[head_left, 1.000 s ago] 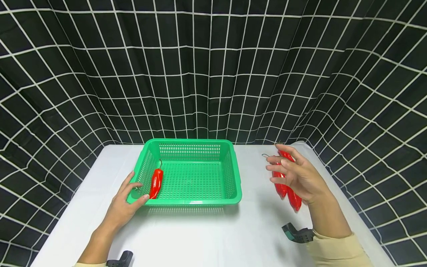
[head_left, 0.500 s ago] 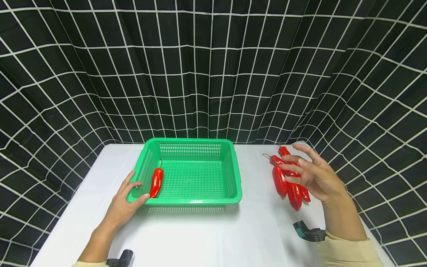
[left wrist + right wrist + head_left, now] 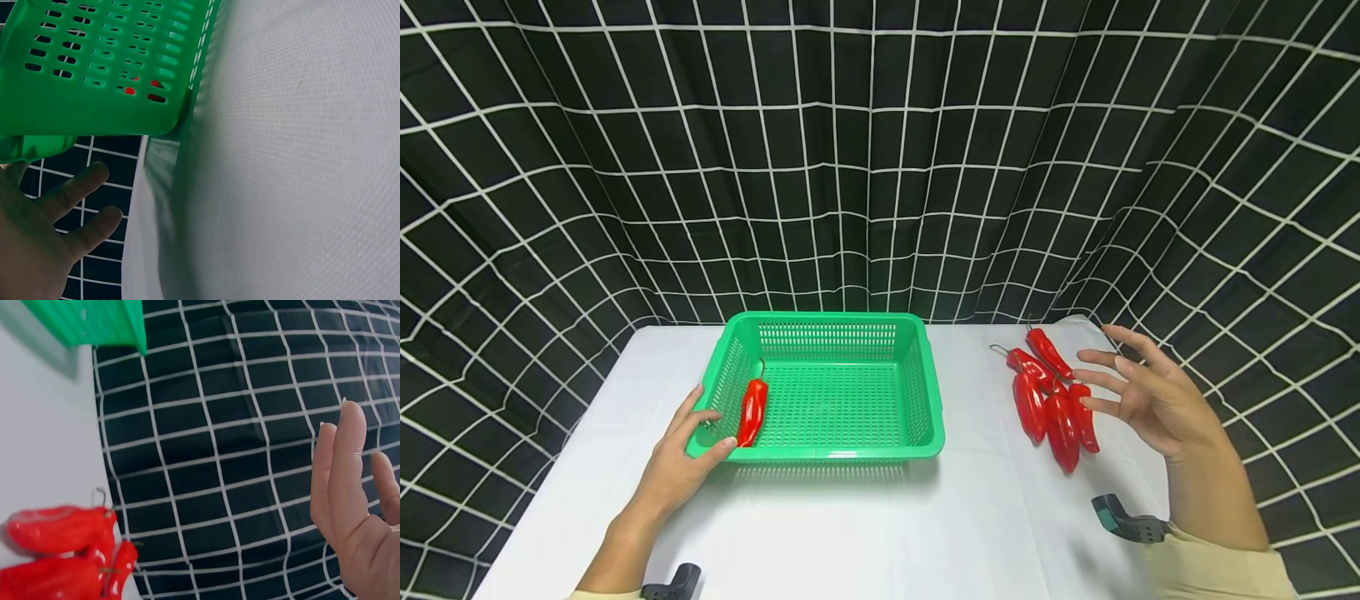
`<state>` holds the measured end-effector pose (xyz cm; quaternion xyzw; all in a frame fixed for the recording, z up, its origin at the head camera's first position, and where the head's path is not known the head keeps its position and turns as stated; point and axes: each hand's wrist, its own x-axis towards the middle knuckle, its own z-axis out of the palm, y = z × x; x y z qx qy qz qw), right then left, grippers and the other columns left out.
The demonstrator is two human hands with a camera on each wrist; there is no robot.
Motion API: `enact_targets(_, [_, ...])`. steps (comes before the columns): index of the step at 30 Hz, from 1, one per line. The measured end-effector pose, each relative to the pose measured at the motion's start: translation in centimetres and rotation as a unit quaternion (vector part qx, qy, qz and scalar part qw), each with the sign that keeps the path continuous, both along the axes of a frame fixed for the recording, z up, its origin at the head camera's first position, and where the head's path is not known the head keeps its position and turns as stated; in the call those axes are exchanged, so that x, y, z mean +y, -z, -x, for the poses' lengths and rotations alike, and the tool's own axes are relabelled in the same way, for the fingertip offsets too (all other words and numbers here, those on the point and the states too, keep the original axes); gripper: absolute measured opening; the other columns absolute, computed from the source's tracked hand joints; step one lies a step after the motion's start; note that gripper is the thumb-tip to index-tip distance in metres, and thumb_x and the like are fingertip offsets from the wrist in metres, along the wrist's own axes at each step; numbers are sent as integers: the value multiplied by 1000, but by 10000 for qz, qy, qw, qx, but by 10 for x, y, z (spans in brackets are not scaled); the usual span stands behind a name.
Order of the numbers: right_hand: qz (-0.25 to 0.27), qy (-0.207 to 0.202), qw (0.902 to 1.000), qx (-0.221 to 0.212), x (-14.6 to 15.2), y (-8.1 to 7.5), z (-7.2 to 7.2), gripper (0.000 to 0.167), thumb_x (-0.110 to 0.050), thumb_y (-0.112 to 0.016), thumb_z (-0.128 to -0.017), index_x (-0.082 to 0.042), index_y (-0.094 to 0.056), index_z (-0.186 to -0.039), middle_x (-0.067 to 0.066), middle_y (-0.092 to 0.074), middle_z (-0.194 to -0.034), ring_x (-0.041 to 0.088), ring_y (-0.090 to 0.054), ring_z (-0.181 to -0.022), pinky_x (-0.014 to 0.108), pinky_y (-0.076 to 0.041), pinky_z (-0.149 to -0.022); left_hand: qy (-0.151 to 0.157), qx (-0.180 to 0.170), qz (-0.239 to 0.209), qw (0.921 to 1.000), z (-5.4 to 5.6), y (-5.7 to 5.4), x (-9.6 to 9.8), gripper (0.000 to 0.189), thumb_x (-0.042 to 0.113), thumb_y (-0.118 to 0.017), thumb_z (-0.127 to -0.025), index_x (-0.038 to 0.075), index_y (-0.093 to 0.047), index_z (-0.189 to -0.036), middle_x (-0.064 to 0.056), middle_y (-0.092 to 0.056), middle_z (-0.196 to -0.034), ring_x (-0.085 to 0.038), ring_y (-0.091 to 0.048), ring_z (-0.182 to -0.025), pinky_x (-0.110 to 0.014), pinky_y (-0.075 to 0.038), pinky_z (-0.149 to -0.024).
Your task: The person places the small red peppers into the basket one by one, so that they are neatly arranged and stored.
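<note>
A green perforated plastic basket [image 3: 820,454] stands on the white table, with one red chili pepper [image 3: 752,412] lying along its left side. My left hand [image 3: 672,467] holds the basket's near left corner, thumb on the front rim and a finger over the left rim. In the left wrist view, two fingers of the left hand [image 3: 40,244] stretch out apart from the basket wall [image 3: 81,106]. Several red chili peppers [image 3: 1063,433] lie in a cluster on the right. Just right of them, my right hand [image 3: 1165,404] hovers with fingers loosely bent, holding nothing.
The white tabletop [image 3: 850,533] runs between the basket and the pepper cluster. Black cloth with a white grid [image 3: 842,167] hangs behind the table and along both sides. A dark wrist device [image 3: 1127,521] shows near the right sleeve.
My right hand has moved rightward, away from over the peppers, uncovering the cluster. My left hand, the basket and the pepper inside it stay put.
</note>
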<state>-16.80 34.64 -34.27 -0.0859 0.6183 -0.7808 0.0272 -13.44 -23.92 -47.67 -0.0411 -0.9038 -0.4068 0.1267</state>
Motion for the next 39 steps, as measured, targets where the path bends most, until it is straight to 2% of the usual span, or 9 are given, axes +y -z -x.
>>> enact_targets(12, [242, 197, 9994, -116, 27, 12, 2, 47, -9, -49, -99, -21, -37, -142, 4, -59, -124, 25, -64, -104, 45, -54, -78, -18, -13, -6, 10000, 0, 1, 0, 40, 32, -73, -86, 9, -59, -116, -3, -21, -158, -44, -24, -138, -73, -27, -95])
enact_targets(25, [83, 362, 9991, -183, 48, 30, 10, 41, -5, -51, -99, -20, -43, -136, 2, -66, -112, 25, -68, -95, 46, -56, -69, -18, 47, 35, 10000, 1, 2, 0, 39, 31, -73, -86, 10, -60, -116, -2, -21, -158, -44, -25, -137, -72, -28, -95])
enact_targets(33, [125, 494, 9969, -593, 63, 44, 15, 39, -6, -53, -99, -23, -45, -133, 1, -68, -109, 24, -69, -91, 46, -57, -68, -33, 31, 53, 10000, 0, 3, 1, 40, 34, -72, -86, 10, -60, -116, -2, -21, -158, -43, -25, -138, -72, -27, -96])
enact_targets(39, [-299, 858, 9878, -1262, 74, 59, 20, 39, -17, -62, -96, -33, -47, -128, -9, -68, -102, 18, -70, -89, 44, -57, -69, -45, 48, 89, 9999, 0, 3, 0, 39, 32, -73, -86, 10, -60, -116, -2, -21, -157, -43, -25, -137, -72, -28, -95])
